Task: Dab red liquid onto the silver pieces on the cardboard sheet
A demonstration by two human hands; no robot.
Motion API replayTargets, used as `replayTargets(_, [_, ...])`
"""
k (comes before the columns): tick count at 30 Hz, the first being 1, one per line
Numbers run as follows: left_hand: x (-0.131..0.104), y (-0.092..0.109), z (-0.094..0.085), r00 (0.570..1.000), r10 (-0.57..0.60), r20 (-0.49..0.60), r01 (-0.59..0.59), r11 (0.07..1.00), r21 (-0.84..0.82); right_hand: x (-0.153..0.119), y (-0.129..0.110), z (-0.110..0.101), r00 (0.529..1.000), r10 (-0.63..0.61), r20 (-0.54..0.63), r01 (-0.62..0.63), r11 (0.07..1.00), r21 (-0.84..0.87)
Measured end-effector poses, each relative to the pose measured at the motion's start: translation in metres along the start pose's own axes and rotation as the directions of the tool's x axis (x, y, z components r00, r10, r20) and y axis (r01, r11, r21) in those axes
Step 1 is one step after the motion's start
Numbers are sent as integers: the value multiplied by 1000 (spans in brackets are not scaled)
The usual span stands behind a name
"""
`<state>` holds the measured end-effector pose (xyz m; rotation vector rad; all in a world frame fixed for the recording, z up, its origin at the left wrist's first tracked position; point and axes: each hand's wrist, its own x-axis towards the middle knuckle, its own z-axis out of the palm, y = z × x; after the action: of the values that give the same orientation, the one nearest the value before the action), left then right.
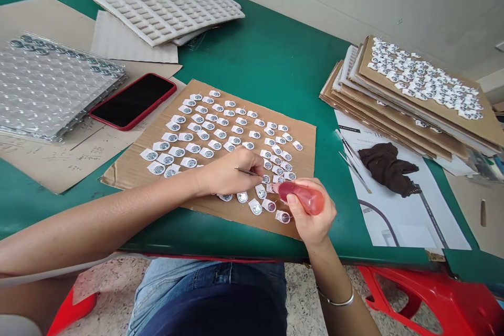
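Note:
My left hand (232,170) is closed on a thin metal tool (247,171), perhaps tweezers, low over the brown cardboard sheet (129,170). Within my right hand (317,215) is a red squeeze bottle (301,197), tilted so its narrow tip points left at the small parts beside my left fingers. Whether the tip touches a part I cannot tell. Rows of small round silver parts on white tabs (191,163) cover the sheet; my left hand and forearm hide some of them.
Left of the sheet lie a red-cased phone (134,100) and a clear blister tray (47,84). White moulded trays (169,8) are stacked behind. At right stand piled cardboard sheets (425,94) with more parts, tweezers (354,163) and a dark cloth (388,165) on paper.

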<state>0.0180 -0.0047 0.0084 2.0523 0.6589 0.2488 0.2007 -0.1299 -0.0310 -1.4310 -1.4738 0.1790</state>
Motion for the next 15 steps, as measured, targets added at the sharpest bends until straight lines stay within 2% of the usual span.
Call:
replayTargets(8, [1,0,0,1000,-6,-2,6,1000,1,0,-1,1,1000,2,13,-3,1000,14])
replayTargets(15, [1,-6,2,1000,-21,4,21,998,-63,0,-1,2,1000,-14,8,14,1000,1])
